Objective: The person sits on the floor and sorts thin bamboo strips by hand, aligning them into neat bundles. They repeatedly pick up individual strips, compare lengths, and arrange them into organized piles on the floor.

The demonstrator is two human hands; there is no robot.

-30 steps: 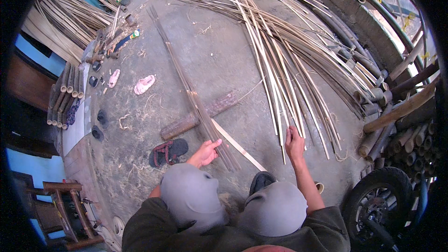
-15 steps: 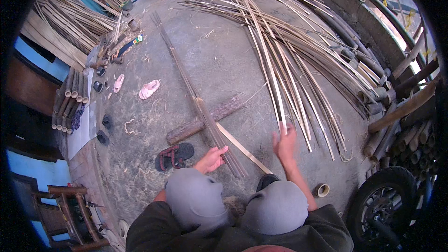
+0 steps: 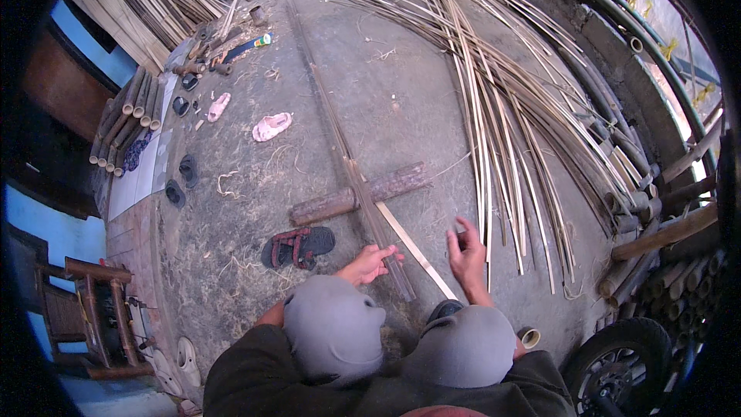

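Grey cloth covers your knees (image 3: 333, 330) at the bottom of the frame, and just beyond them your hands stand apart from each other. Your left hand (image 3: 369, 264), lower middle, is closed on the near end of a bundle of dark strips (image 3: 377, 224); your right hand (image 3: 468, 256), farther right, has its fingers parted and seems to hold nothing. Between them a pale strip (image 3: 414, 250) slants down to your shoe (image 3: 445, 309). Farther up, the bundle lies across a round log (image 3: 312, 209), with a red-strapped sandal (image 3: 315, 241) below the log's left end, and runs on toward the upper middle. A loose pile of strips (image 3: 505, 73) fills the upper right. With one hand holding so long a bundle, a twist of your wrist could fan the strips apart or roll the log beneath them. Half a second ago your right hand was at the pile's near ends; now it has come away leftward, while your left keeps its hold.
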